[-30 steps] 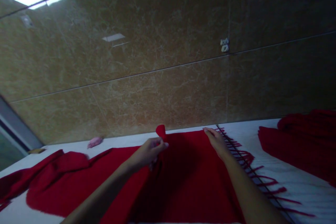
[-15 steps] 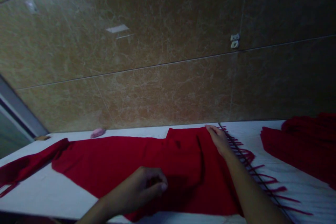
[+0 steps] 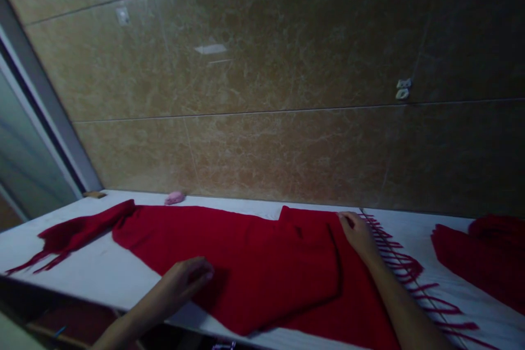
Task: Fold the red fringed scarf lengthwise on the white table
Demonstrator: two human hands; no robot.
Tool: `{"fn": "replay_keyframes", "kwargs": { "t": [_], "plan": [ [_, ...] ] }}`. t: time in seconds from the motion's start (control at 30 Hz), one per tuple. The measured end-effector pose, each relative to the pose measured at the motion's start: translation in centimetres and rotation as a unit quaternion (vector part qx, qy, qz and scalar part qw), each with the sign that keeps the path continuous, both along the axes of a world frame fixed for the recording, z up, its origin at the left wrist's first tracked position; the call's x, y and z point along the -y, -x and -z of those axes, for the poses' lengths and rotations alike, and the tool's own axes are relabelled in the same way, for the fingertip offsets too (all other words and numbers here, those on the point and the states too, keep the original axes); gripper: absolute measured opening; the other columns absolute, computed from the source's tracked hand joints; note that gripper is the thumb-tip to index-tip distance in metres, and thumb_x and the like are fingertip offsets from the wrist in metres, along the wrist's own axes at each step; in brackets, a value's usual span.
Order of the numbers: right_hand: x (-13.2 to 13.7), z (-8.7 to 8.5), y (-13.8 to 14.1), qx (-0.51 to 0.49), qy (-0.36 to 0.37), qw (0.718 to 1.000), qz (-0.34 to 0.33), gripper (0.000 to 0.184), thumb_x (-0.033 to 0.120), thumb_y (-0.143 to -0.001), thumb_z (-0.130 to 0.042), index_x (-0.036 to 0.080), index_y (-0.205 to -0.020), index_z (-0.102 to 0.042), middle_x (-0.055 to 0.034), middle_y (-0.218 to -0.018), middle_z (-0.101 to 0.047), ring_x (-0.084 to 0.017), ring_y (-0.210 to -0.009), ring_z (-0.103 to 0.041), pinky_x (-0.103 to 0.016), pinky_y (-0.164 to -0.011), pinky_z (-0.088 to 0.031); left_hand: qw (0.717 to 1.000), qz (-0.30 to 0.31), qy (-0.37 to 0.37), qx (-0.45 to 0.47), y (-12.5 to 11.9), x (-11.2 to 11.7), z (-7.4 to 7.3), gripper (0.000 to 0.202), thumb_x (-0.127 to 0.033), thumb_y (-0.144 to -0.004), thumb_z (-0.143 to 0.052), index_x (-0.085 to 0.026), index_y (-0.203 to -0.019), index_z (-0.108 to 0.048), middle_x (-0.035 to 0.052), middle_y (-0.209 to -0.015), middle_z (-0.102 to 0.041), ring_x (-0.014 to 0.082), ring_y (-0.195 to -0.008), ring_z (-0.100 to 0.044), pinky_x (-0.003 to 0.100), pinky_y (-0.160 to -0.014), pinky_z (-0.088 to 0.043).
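Observation:
A long red scarf (image 3: 197,235) lies stretched along the white table, its right part folded over in a second layer. Dark red fringe (image 3: 400,268) spreads out at its right end. My right hand (image 3: 361,235) is at the scarf's far right corner, fingers closed on the edge beside the fringe. Above the scarf's near edge, left of the fold, hovers my left hand (image 3: 186,279). Its fingers are curled in towards the thumb, and nothing shows between them. The scarf's left end is bunched and twisted, with loose tassels on the table.
More red cloth (image 3: 479,257) is heaped on the table at the right. A thin dark rod or line (image 3: 429,302) runs across the fringe. By the tiled wall (image 3: 287,158) lie a small pink lump (image 3: 175,198) and a brown block (image 3: 94,194). Below the table's front edge is an open shelf (image 3: 74,320).
My left hand has moved left and back from the folded part. The folded layer now lies flatter. My right hand stays at the same corner, while the whole view has shifted.

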State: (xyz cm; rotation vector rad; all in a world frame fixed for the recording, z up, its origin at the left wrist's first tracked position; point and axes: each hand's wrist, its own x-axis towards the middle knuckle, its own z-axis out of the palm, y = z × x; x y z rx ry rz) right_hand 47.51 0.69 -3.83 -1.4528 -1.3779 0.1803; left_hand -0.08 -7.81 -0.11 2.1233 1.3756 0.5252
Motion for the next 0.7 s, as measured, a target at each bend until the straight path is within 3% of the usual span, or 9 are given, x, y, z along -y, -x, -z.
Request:
{"fn": "replay_keyframes", "kwargs": {
  "t": [0.13,0.23,0.33,0.4,0.5,0.57,0.63,0.7],
  "plan": [
    [-0.1,-0.4,0.7,0.028,0.027,0.999,-0.011,0.020,0.050,-0.071,-0.052,0.032,-0.068,-0.062,-0.0124,-0.086,-0.073,-0.036,-0.092,-0.067,-0.050,-0.093,-0.048,0.996,-0.047,-0.073,-0.012,4.2,-1.1,2.3,0.033,-0.046,-0.095,-0.043,-0.023,-0.094,-0.067,0.0068,-0.096,-0.073,0.0221,-0.090,-0.067,0.032,-0.084,-0.052],
    [-0.8,-0.2,0.7,0.033,0.063,0.997,-0.029,0.015,0.050,-0.059,-0.059,0.035,-0.061,-0.062,-0.0155,-0.077,-0.072,-0.038,-0.081,-0.068,-0.055,-0.087,-0.047,0.982,-0.106,-0.130,-0.090,7.2,-2.9,2.2,0.037,-0.040,-0.095,-0.043,-0.022,-0.116,-0.068,0.0118,-0.128,-0.068,0.0289,-0.121,-0.059,0.047,-0.107,-0.044],
    [-2.2,0.3,0.0,0.047,0.118,0.991,-0.041,0.020,0.055,-0.051,-0.063,0.038,-0.061,-0.064,-0.0212,-0.083,-0.072,-0.037,-0.082,-0.068,-0.053,-0.090,-0.046,0.969,-0.126,-0.088,-0.195,8.3,-3.5,1.6,0.050,-0.045,-0.095,-0.048,-0.028,-0.142,-0.056,0.0097,-0.157,-0.046,0.0363,-0.145,-0.037,0.061,-0.118,-0.025],
    [-3.2,0.3,0.0,0.061,0.137,0.988,-0.046,0.021,0.056,-0.048,-0.063,0.038,-0.060,-0.063,-0.0244,-0.088,-0.072,-0.036,-0.085,-0.068,-0.052,-0.092,-0.045,0.967,-0.104,-0.072,-0.221,7.0,-2.9,1.8,0.053,-0.050,-0.096,-0.048,-0.033,-0.146,-0.052,0.0083,-0.159,-0.043,0.0378,-0.144,-0.037,0.062,-0.117,-0.024],
    [-4.1,-0.5,2.1,0.088,0.113,0.989,-0.036,0.021,0.057,-0.052,-0.061,0.039,-0.063,-0.063,-0.0245,-0.091,-0.072,-0.035,-0.084,-0.068,-0.053,-0.091,-0.045,0.976,-0.053,-0.110,-0.182,2.6,-1.4,3.1,0.052,-0.052,-0.093,-0.056,-0.040,-0.143,-0.055,0.0086,-0.148,-0.054,0.0370,-0.129,-0.048,0.059,-0.109,-0.033],
    [-4.2,-1.5,5.2,0.110,0.081,0.990,-0.038,0.023,0.059,-0.059,-0.058,0.038,-0.067,-0.064,-0.0219,-0.093,-0.072,-0.035,-0.086,-0.068,-0.053,-0.090,-0.046,0.985,-0.030,-0.099,-0.141,-0.8,-0.8,4.3,0.035,-0.047,-0.093,-0.058,-0.043,-0.127,-0.068,0.0076,-0.129,-0.063,0.0325,-0.117,-0.052,0.054,-0.104,-0.037],
    [-4.0,-2.7,9.3,0.129,0.071,0.986,-0.072,0.026,0.058,-0.065,-0.055,0.036,-0.072,-0.066,-0.0181,-0.095,-0.073,-0.035,-0.090,-0.069,-0.052,-0.090,-0.048,0.990,-0.008,-0.084,-0.109,-3.7,-0.8,5.4,0.026,-0.044,-0.093,-0.059,-0.040,-0.114,-0.074,0.0088,-0.118,-0.064,0.0302,-0.110,-0.053,0.049,-0.099,-0.040],
    [-3.6,-3.7,13.6,0.145,0.081,0.977,-0.130,0.029,0.057,-0.069,-0.052,0.034,-0.077,-0.069,-0.0140,-0.099,-0.075,-0.034,-0.095,-0.069,-0.050,-0.090,-0.051,0.992,0.022,-0.085,-0.088,-5.8,-1.2,6.4,0.027,-0.045,-0.093,-0.060,-0.038,-0.114,-0.074,0.0104,-0.116,-0.063,0.0300,-0.109,-0.054,0.048,-0.097,-0.043]
  ]
}}
